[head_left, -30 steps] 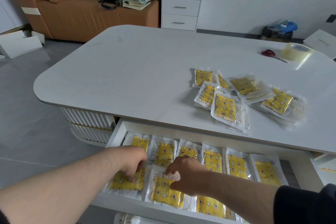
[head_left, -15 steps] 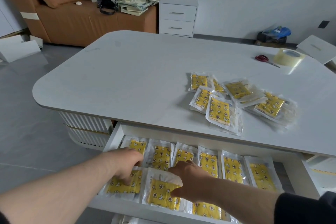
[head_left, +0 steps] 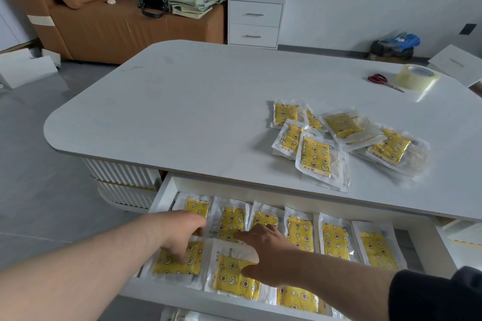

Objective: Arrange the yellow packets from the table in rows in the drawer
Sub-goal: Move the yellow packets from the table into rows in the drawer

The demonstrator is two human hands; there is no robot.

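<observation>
The open white drawer (head_left: 167,190) under the table's near edge holds a back row of several yellow packets (head_left: 335,238) and a front row of three. My left hand (head_left: 182,234) presses its fingertips on the front-left packet (head_left: 180,262). My right hand (head_left: 268,255) lies flat with straight fingers over the second front packet (head_left: 232,279). A third front packet (head_left: 297,297) lies partly under my right forearm. A loose pile of yellow packets (head_left: 315,156) lies on the white table (head_left: 169,117), to the right.
Red scissors (head_left: 379,79) and a roll of clear tape (head_left: 417,77) lie at the table's far right. Beyond the table are a brown sofa (head_left: 104,21) stacked with books and a white two-drawer cabinet (head_left: 254,22). White boxes lie on the floor at left.
My right hand went from curled over the second front packet to flat with straight fingers. My left hand stays on the front-left packet. The view has tilted slightly.
</observation>
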